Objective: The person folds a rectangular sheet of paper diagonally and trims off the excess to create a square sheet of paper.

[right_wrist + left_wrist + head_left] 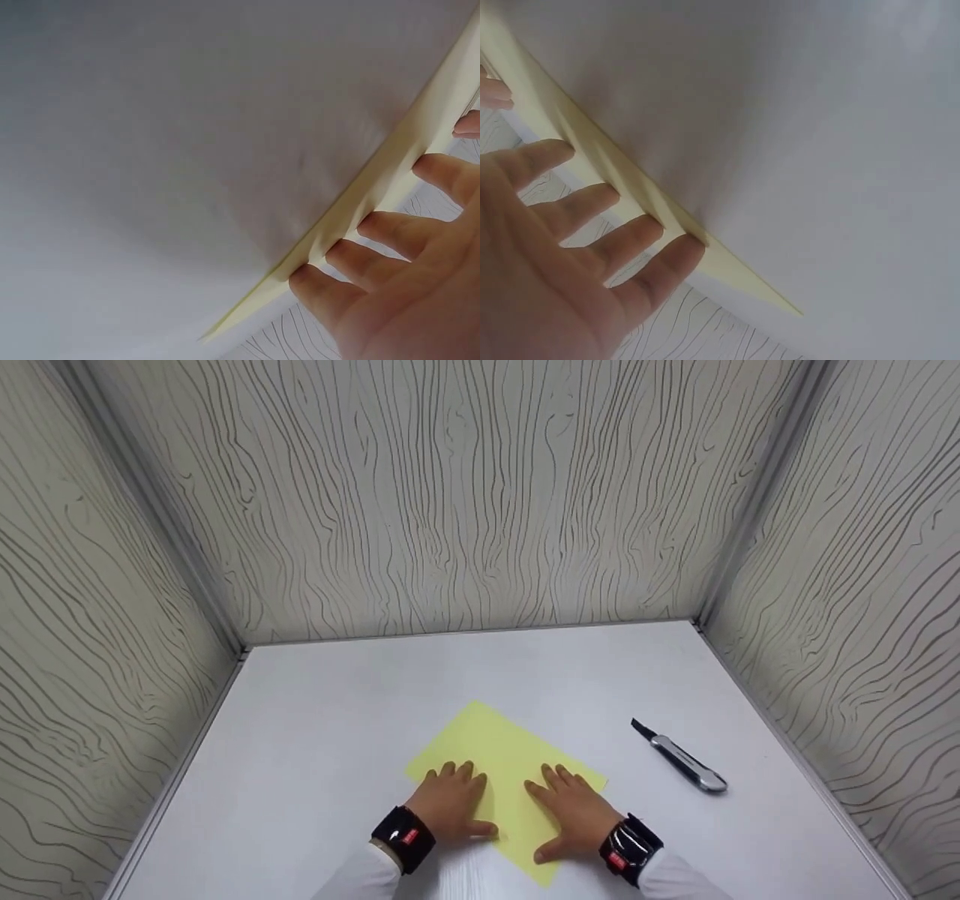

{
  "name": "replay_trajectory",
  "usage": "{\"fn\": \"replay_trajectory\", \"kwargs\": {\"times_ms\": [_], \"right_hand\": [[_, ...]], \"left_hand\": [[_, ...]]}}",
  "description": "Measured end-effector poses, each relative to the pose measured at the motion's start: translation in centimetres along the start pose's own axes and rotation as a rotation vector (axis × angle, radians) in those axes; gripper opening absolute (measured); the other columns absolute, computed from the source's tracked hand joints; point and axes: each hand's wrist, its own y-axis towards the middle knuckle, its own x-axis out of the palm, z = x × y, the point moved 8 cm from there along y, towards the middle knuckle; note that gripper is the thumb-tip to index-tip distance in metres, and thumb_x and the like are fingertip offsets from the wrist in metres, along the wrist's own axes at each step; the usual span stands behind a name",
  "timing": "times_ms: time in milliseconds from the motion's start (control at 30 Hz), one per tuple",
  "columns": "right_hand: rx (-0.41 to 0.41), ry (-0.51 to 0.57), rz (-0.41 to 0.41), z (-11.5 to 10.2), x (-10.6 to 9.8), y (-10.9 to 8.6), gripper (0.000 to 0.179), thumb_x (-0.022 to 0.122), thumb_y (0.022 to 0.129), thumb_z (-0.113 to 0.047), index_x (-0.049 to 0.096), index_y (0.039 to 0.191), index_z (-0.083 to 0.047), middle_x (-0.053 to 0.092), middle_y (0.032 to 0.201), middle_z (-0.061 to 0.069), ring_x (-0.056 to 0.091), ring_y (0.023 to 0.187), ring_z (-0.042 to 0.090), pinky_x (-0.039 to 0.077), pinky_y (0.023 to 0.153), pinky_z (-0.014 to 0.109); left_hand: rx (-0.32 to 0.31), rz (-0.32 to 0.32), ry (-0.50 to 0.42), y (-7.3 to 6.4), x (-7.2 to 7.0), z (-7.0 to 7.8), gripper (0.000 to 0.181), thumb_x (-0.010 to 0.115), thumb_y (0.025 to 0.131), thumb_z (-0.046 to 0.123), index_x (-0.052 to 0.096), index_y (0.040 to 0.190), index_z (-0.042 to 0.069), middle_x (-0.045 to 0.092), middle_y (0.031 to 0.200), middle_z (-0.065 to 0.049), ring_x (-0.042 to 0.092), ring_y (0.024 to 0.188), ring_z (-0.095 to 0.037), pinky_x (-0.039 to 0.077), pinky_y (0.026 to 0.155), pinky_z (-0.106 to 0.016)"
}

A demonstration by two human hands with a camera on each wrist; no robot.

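A sheet of yellow paper lies flat on the white table, turned at an angle to its edges. My left hand rests on its left part with the fingers spread and the thumb pointing right. On the right part lies my right hand, fingers also spread, its thumb near the paper's lower corner. Both wrist views show fingertips touching the yellow paper, and neither hand grips anything. A utility knife with a silver and black handle lies right of the paper, its dark blade out and pointing to the upper left.
The white table is bounded at the back by a wood-grain patterned panel. Similar panels stand at the left and right, joined by grey metal corner posts. Black bands circle both wrists.
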Motion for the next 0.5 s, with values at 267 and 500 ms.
{"fn": "replay_trajectory", "kwargs": {"times_ms": [267, 500], "right_hand": [[-0.029, 0.003, 0.042, -0.1, -0.5, 0.1, 0.109, 0.093, 0.072, -0.063, 0.054, 0.159, -0.009, 0.039, 0.166, 0.036, 0.039, 0.153, 0.059, 0.034, 0.124, 0.071], [-0.064, -0.031, 0.103, 0.1, -1.4, 0.6, 0.092, 0.091, 0.076, -0.06, 0.065, 0.149, -0.01, 0.053, 0.156, 0.035, 0.053, 0.143, 0.058, 0.043, 0.119, 0.067]], "left_hand": [[0.079, -0.01, -0.054, -0.4, -0.5, -0.5, 0.098, 0.078, 0.08, 0.079, 0.061, 0.151, 0.014, 0.059, 0.158, -0.014, 0.057, 0.144, -0.043, 0.054, 0.109, -0.064], [0.167, 0.058, -0.071, -0.9, -1.3, -0.4, 0.064, 0.092, 0.08, 0.05, 0.074, 0.133, 0.018, 0.072, 0.139, -0.004, 0.068, 0.126, -0.027, 0.061, 0.101, -0.045]]}}
